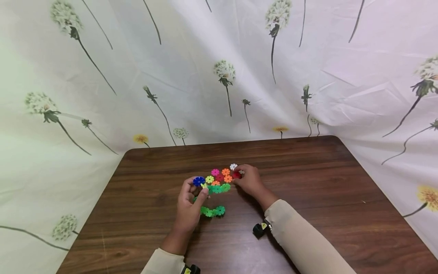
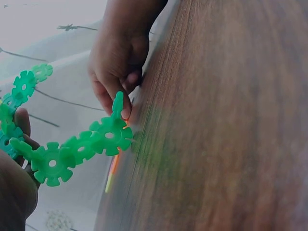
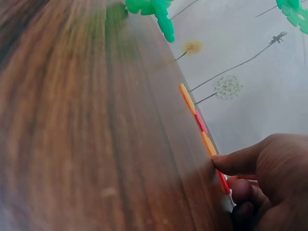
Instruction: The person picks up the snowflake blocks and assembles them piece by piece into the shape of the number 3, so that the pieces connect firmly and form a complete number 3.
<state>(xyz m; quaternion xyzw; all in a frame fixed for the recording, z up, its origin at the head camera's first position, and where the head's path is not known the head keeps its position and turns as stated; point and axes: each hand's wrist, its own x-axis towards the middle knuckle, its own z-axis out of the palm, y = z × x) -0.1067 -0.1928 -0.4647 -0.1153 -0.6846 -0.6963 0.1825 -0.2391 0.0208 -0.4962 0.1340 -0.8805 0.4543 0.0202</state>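
The left hand (image 1: 189, 198) grips a green chain (image 1: 217, 189), likely light, stiff, best held mid-link; the right hand (image 1: 251, 180) pinches a red disc (image 1: 236, 175).

Passable: tabletop's (image 1: 342, 198) right side | Blocking: green chain (image 2: 72, 152) (held), flat discs (image 1: 219, 177)

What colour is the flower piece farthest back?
That flower piece is white, clearest in the head view.

The person's left hand (image 1: 189, 201) is raised, its thumb and curled fingers gripping; the right hand (image 1: 251, 182) reaches slightly farther forward, thumb and fingers pinching, while the sleeved left forearm (image 1: 165, 262) and right forearm (image 1: 304, 236) slant inward toward each other
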